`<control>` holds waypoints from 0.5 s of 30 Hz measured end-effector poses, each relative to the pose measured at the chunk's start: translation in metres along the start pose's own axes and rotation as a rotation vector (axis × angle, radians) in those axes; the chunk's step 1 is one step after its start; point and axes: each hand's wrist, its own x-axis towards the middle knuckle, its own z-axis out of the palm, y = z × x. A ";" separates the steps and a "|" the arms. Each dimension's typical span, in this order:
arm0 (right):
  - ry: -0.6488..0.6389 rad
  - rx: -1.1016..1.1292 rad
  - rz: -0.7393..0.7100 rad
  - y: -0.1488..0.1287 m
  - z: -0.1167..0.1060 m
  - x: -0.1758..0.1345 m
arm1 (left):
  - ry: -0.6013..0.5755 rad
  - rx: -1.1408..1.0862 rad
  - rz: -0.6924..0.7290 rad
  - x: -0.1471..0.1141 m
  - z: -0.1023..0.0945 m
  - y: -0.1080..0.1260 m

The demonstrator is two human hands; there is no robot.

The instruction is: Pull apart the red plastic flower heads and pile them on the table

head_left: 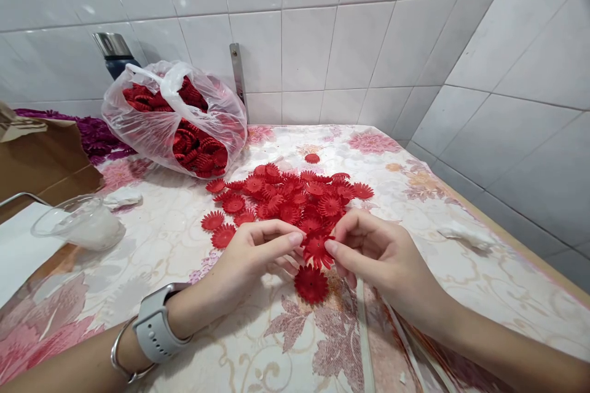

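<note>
Between my two hands is a red fabric flower piece (317, 248) with a toothed edge and a small dark mark at its middle. My right hand (369, 249) pinches its right edge between thumb and fingers. On its other side, my left hand (265, 245) has thumb and forefinger closed at the left edge. Just below lies a darker red flower piece (311, 285), flat on the cloth. Behind my fingers spreads a loose pile of similar red flower pieces (290, 193), partly hidden by the hands.
A clear plastic bag (161, 147) of red pieces stands at the back left, before a dark bottle (115, 52). Further left are purple material (99, 135), a brown paper bag (46, 153) and a clear cup (92, 227). Thin stems (405, 344) lie under my right forearm.
</note>
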 end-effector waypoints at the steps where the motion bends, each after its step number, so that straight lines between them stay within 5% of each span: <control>1: -0.004 -0.008 -0.001 0.001 0.000 0.000 | -0.002 0.007 0.005 0.000 0.000 0.000; 15: -0.076 -0.196 -0.180 0.006 0.001 -0.005 | -0.013 0.029 0.017 0.000 -0.003 -0.002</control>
